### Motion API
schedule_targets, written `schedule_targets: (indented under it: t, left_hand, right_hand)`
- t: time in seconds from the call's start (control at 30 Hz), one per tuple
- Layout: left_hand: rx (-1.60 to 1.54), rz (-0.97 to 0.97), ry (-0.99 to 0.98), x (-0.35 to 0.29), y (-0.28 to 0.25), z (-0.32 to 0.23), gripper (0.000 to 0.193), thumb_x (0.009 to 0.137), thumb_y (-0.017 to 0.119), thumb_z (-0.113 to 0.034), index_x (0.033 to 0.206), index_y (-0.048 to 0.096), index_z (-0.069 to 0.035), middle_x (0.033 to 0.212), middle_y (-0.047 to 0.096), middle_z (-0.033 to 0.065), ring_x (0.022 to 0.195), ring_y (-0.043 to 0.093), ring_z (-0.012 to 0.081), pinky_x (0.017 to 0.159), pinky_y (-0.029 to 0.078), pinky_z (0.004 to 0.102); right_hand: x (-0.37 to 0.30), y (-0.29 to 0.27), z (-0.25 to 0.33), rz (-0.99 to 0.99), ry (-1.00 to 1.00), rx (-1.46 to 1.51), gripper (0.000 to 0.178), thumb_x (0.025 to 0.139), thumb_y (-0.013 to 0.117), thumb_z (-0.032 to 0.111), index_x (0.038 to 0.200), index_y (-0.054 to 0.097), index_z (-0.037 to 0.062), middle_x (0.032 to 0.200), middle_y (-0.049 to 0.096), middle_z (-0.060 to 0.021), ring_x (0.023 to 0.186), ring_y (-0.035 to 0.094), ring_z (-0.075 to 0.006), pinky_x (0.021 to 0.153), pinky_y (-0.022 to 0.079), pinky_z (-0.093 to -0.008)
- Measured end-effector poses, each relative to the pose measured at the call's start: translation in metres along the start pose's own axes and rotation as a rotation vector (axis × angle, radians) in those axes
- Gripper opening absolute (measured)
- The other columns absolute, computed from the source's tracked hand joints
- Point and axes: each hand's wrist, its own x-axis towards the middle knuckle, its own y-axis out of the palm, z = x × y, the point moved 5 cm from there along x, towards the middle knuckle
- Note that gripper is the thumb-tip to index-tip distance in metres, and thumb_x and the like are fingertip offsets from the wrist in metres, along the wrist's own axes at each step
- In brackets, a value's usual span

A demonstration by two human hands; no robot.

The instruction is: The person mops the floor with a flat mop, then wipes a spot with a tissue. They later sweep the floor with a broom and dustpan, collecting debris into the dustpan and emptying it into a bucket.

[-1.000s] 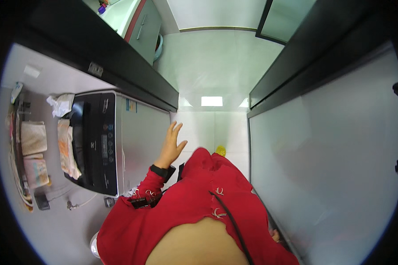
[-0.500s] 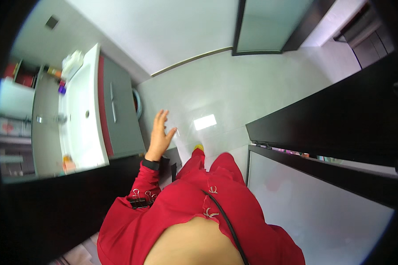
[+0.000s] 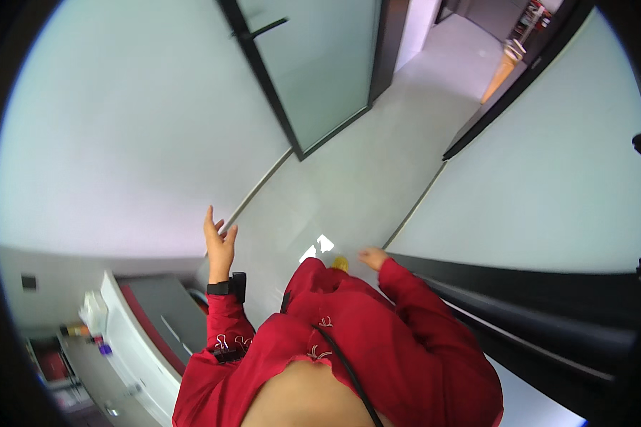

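My left hand (image 3: pixel 221 250) is raised in front of the white wall, its fingers spread and nothing in them. A dark watch-like band (image 3: pixel 236 286) is around that wrist, and binder clips (image 3: pixel 228 352) grip the red left sleeve. Lower and to the right, my right hand (image 3: pixel 372 257) hangs beside my leg near the dark-framed panel. It is small and smeared, so how its fingers lie is unclear. A yellow shoe (image 3: pixel 341 264) shows just under my red trousers.
Ahead stands a frosted glass door (image 3: pixel 320 78) with a black handle (image 3: pixel 269 28), beside an opening onto a further floor. A frosted panel (image 3: pixel 534 171) borders the right side. The washbasin cabinet (image 3: pixel 157 320) is at lower left. Beyond the opening leans an orange-brown object (image 3: pixel 502 71).
My view has turned right and moved toward the doorway. The washbasin has slid to the lower left, and my right hand has come into view. My left hand stays raised and spread.
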Motion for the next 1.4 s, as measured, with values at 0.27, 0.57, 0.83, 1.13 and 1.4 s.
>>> schedule_targets:
  t: [0.27, 0.57, 0.83, 1.13, 1.4]
  left_hand:
    - [0.087, -0.003, 0.156, 0.244, 0.073, -0.003, 0.059, 0.081, 0.057, -0.005, 0.133, 0.029, -0.010, 0.136, 0.028, 0.0126, 0.110, 0.046, 0.0284, 0.080, 0.047, 0.0348]
    - [-0.620, -0.046, -0.189, 0.438, 0.172, 0.014, 0.042, 0.089, 0.046, -0.021, 0.127, 0.040, -0.005, 0.125, 0.046, 0.0119, 0.112, 0.045, 0.0249, 0.096, 0.033, 0.0385]
    - [-0.459, -0.252, -0.223, 0.455, 0.188, 0.044, 0.037, 0.089, 0.044, -0.027, 0.115, 0.048, 0.000, 0.113, 0.052, 0.0089, 0.107, 0.046, 0.0177, 0.090, 0.037, 0.0377]
    - [0.740, -0.208, -0.313, 0.400, 0.306, -0.054, 0.045, 0.091, 0.035, -0.032, 0.127, 0.039, -0.005, 0.128, 0.044, 0.0096, 0.117, 0.041, 0.0221, 0.099, 0.030, 0.0398]
    - [0.110, 0.318, -0.870, 0.433, 0.596, -0.087, 0.051, 0.090, 0.036, -0.040, 0.129, 0.036, -0.007, 0.129, 0.043, 0.0117, 0.117, 0.041, 0.0232, 0.098, 0.032, 0.0404]
  right_hand:
    - [0.176, -0.153, 0.138, -0.170, -0.156, 0.253, 0.029, 0.077, 0.057, 0.023, 0.099, 0.059, 0.0042, 0.093, 0.063, -0.0141, 0.085, 0.060, -0.0274, 0.075, 0.046, -0.0340]
    - [0.105, -0.237, -0.091, -0.656, 0.543, 0.288, 0.027, 0.076, 0.055, 0.025, 0.086, 0.062, 0.0011, 0.066, 0.061, -0.0081, 0.058, 0.059, -0.0176, 0.054, 0.048, -0.0289]
    - [0.115, -0.266, -0.200, -0.320, 1.066, 0.838, 0.028, 0.075, 0.056, 0.028, 0.068, 0.064, 0.0022, 0.059, 0.061, -0.0088, 0.049, 0.056, -0.0194, 0.049, 0.046, -0.0338]
    - [0.303, -0.633, -0.237, -0.481, 0.596, 0.261, 0.033, 0.074, 0.053, 0.034, 0.084, 0.065, 0.0046, 0.079, 0.064, -0.0155, 0.077, 0.061, -0.0289, 0.069, 0.047, -0.0372]
    - [0.429, -0.848, -0.258, -0.722, 0.304, 0.687, 0.019, 0.077, 0.058, 0.016, 0.088, 0.060, 0.0003, 0.068, 0.059, -0.0043, 0.056, 0.054, -0.0127, 0.051, 0.044, -0.0267]
